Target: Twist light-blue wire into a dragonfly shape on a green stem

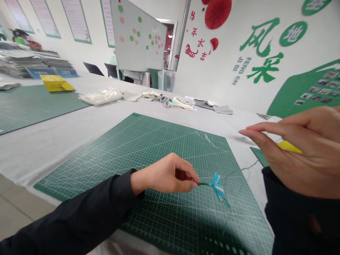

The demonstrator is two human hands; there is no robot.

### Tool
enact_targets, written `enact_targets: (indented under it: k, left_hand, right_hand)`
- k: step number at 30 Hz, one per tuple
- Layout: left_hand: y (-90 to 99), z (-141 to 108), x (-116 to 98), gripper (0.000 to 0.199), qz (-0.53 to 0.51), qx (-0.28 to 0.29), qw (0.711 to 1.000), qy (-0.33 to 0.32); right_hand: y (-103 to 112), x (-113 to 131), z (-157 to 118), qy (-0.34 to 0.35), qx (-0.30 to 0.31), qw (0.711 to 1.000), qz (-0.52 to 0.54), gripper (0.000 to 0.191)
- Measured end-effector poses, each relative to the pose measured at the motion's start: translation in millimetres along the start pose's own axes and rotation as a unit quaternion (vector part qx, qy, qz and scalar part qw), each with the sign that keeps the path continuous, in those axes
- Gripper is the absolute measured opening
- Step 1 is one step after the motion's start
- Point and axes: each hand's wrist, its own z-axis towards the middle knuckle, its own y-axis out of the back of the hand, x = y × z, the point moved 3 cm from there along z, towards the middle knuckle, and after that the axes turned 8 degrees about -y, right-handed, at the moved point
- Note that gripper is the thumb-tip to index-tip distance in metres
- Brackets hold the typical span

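A white-covered bench (pixel 39 156) carries a green cutting mat (pixel 148 152), with fabric scraps (pixel 180 103) strewn beyond it. Over the mat, the left hand (pixel 167 175) pinches a thin green stem (pixel 203 183) between thumb and fingers, a blue flower-like twist (pixel 218 187) already formed at its tip. The right hand (pixel 305 152), fingers half curled, grips a yellow piece (pixel 288 146), mostly hidden behind them.
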Motion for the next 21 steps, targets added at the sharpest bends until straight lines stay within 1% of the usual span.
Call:
enact_targets:
  k: [2,3,5,7,10,12,14,16,18,19,21]
  left_hand:
    - [-0.8,-0.5,-4.6,0.013,-0.017,0.017,1.000,-0.019]
    - [-0.7,-0.7,-6.4,0.013,-0.022,0.021,0.999,-0.029]
    - [-0.5,-1.2,-8.2,0.013,-0.024,0.024,0.998,-0.046]
    - [-0.2,-1.5,-8.8,0.014,-0.020,0.022,0.998,-0.061]
    - [1.4,-1.7,-10.0,0.013,-0.016,-0.003,0.997,-0.078]
    - [3.3,-1.9,-11.9,0.011,-0.014,-0.034,0.996,-0.086]
    - [4.9,-2.1,-14.0,0.011,-0.020,-0.059,0.994,-0.093]
    - [5.1,-2.1,-15.0,0.012,-0.037,-0.066,0.992,-0.097]
    - [4.4,-1.6,-14.0,0.011,-0.059,-0.058,0.992,-0.098]
    - [4.6,-1.3,-12.7,0.010,-0.068,-0.058,0.991,-0.097]
    - [7.2,-0.6,-9.1,0.008,-0.088,-0.077,0.989,-0.093]
  right_hand:
    - [-4.4,-3.8,-1.5,0.052,-0.036,0.998,0.008,0.008]
    - [-7.7,-7.7,-3.1,0.060,-0.049,0.997,0.013,0.008]
    - [-16.3,-18.3,-6.6,0.024,-0.061,0.997,0.027,0.007]
    - [-27.6,-28.0,-10.8,-0.034,-0.056,0.996,0.053,0.008]
    - [-48.2,-35.6,-18.8,-0.085,-0.028,0.991,0.099,0.013]
    - [-64.4,-37.3,-25.8,-0.107,0.007,0.987,0.122,0.015]
    - [-82.2,-37.5,-34.6,-0.135,0.061,0.979,0.139,0.017]
    - [-100.2,-35.9,-44.7,-0.158,0.127,0.967,0.156,0.022]
    - [-115.7,-33.5,-54.4,-0.173,0.186,0.950,0.180,0.029]
    - [-121.7,-32.5,-58.4,-0.176,0.208,0.943,0.193,0.032]
    - [-129.5,-33.2,-64.7,-0.179,0.243,0.929,0.213,0.038]
